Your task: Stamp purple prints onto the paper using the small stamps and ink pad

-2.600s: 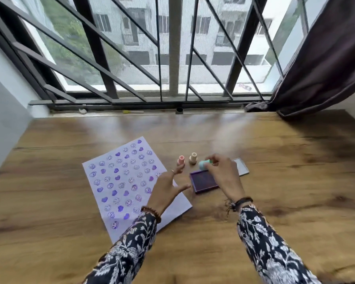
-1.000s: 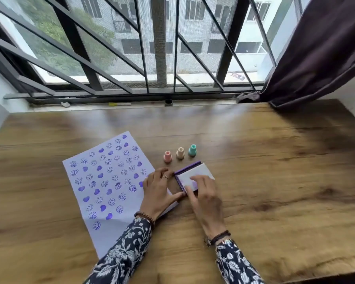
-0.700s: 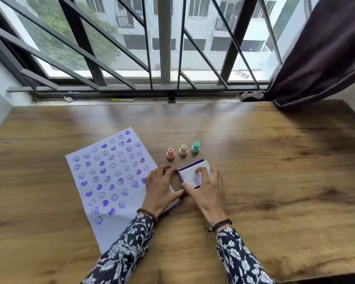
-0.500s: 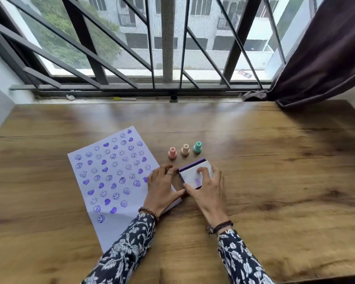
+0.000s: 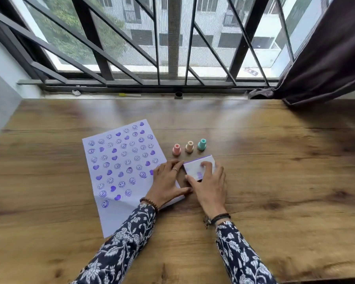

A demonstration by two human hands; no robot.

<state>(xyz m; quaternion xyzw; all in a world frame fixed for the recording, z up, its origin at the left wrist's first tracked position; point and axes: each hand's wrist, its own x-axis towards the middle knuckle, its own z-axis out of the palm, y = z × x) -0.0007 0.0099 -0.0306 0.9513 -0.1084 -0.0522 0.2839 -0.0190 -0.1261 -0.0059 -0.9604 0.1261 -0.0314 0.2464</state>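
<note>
A white paper (image 5: 119,167) covered with purple smiley and heart prints lies left of centre on the wooden table. Three small stamps stand upright in a row beyond my hands: pink (image 5: 176,149), peach (image 5: 189,146) and teal (image 5: 201,144). The ink pad (image 5: 195,167) sits with its white lid down over the purple base. My right hand (image 5: 210,185) rests on the lid, fingers pressing it. My left hand (image 5: 167,181) lies flat on the paper's right edge, touching the pad's left side.
The wooden table (image 5: 275,171) ends at a window sill with black metal bars (image 5: 172,48). A dark curtain (image 5: 326,58) hangs at the far right. Small bits lie on the sill, among them a yellow-tipped stick (image 5: 129,95).
The teal stamp was set down beside the other two. The open ink pad's lid was folded shut, and both hands have stayed pressed on it since.
</note>
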